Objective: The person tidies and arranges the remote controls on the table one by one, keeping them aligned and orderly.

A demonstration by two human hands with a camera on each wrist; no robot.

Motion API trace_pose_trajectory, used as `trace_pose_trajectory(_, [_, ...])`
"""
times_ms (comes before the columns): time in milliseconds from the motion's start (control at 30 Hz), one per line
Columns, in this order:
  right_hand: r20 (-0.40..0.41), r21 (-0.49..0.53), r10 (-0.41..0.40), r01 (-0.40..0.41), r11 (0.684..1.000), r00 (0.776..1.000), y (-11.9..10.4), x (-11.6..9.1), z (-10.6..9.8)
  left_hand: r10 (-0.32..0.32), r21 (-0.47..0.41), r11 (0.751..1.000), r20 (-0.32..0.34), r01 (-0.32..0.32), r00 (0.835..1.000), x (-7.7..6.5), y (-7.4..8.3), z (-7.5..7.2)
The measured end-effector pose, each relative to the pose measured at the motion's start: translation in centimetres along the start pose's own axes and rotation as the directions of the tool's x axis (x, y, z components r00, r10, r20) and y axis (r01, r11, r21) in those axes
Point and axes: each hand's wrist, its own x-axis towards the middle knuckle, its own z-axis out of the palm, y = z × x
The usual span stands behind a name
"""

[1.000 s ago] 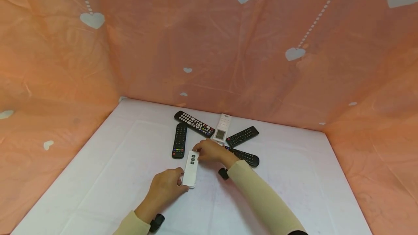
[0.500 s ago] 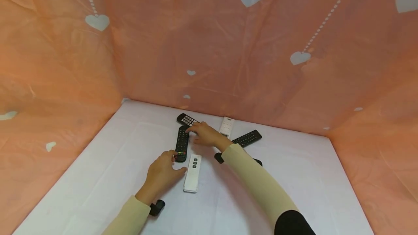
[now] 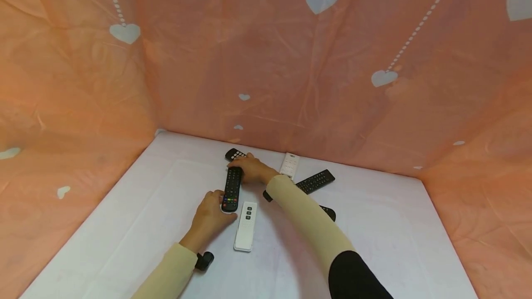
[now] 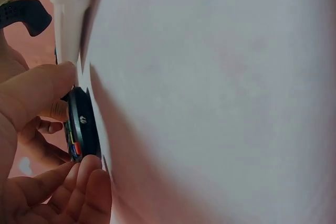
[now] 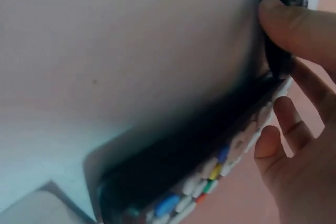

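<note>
A black remote control (image 3: 231, 190) with small coloured buttons lies upright in the head view, its lower end toward me. My right hand (image 3: 254, 170) grips its far end, thumb along one side in the right wrist view. At the near end, fingertips of my left hand (image 3: 209, 218) touch the left edge of this remote (image 4: 84, 124), while the thumb stands apart on the other side. Just to the right lies a slim white remote (image 3: 246, 230) with several grey buttons. Behind the right hand, a long black remote (image 3: 232, 153) with white buttons is mostly hidden.
Toward the back is a white remote (image 3: 289, 164), partly covered by the right arm. To its right a black remote (image 3: 316, 181) lies slanted, and another black remote (image 3: 329, 212) shows one end past the sleeve. Orange curtains (image 3: 270, 59) surround the white table (image 3: 120, 225).
Both hands have let go of the slim white remote and moved to the black remote on its left. The right hand now grips that remote's far end.
</note>
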Motion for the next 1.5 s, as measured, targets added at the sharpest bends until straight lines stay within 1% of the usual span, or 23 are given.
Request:
trace_pose_trajectory(200, [-0.002, 0.027, 0.029, -0.029, 0.999, 1.000, -0.3, 0.0, 0.3, 0.004, -0.023, 1.000, -0.001, -0.004, 1.000, 0.1, -0.1, 0.0])
trace_pose_trajectory(333, [-0.012, 0.041, 0.033, -0.033, 0.999, 0.999, -0.6, -0.3, 0.2, 0.011, -0.035, 0.999, -0.001, -0.011, 1.000, 0.0, -0.2, 0.0])
trace_pose_trajectory(467, [-0.037, 0.003, 0.000, 0.000, 1.000, 0.999, -0.8, -0.6, 0.1, 0.019, -0.025, 1.000, -0.001, -0.019, 1.000, -0.1, -0.3, 0.1])
trace_pose_trajectory(533, [-0.054, -0.023, -0.026, 0.025, 0.999, 0.998, -0.8, -0.8, -0.1, 0.030, -0.004, 1.000, -0.005, -0.030, 1.000, -0.1, -0.2, 0.1])
trace_pose_trajectory(633, [-0.076, -0.027, -0.051, 0.049, 0.998, 0.996, -0.7, -1.1, -0.6, 0.057, 0.031, 0.998, -0.018, -0.056, 0.998, -0.3, -0.1, -0.1])
trace_pose_trajectory(733, [-0.083, 0.029, -0.061, 0.063, 0.998, 0.995, -0.6, -1.4, -1.1, 0.088, 0.043, 0.995, -0.029, -0.087, 0.996, -0.4, 0.1, -0.2])
trace_pose_trajectory(833, [-0.074, 0.091, -0.066, 0.073, 0.993, 0.995, -0.2, -1.7, -1.4, 0.113, 0.017, 0.994, -0.032, -0.112, 0.993, -0.6, 0.5, -0.3])
trace_pose_trajectory(967, [-0.041, 0.176, -0.045, 0.052, 0.983, 0.998, 0.1, -2.5, -1.9, 0.132, -0.029, 0.991, -0.025, -0.133, 0.991, -0.9, 0.9, -0.6])
trace_pose_trajectory(1067, [-0.030, 0.221, -0.024, 0.030, 0.975, 0.999, 0.2, -3.4, -2.2, 0.160, -0.045, 0.986, -0.025, -0.161, 0.987, -1.1, 1.1, -0.8])
trace_pose_trajectory(1200, [-0.049, 0.251, -0.003, 0.015, 0.968, 0.999, 0.6, -4.8, -2.3, 0.205, -0.055, 0.977, -0.025, -0.206, 0.978, -1.1, 1.3, -0.8])
trace_pose_trajectory(1300, [-0.078, 0.273, 0.020, 0.002, 0.962, 0.997, 0.9, -5.9, -2.5, 0.224, -0.064, 0.972, -0.014, -0.224, 0.975, -1.2, 1.6, -0.6])
trace_pose_trajectory(1433, [-0.110, 0.283, 0.050, -0.017, 0.959, 0.993, 1.3, -7.3, -2.7, 0.229, -0.059, 0.972, -0.007, -0.229, 0.973, -1.5, 2.0, -0.5])
trace_pose_trajectory(1500, [-0.120, 0.309, 0.068, -0.028, 0.951, 0.990, 1.4, -7.9, -2.7, 0.228, -0.051, 0.972, -0.009, -0.228, 0.974, -1.6, 2.1, -0.6])
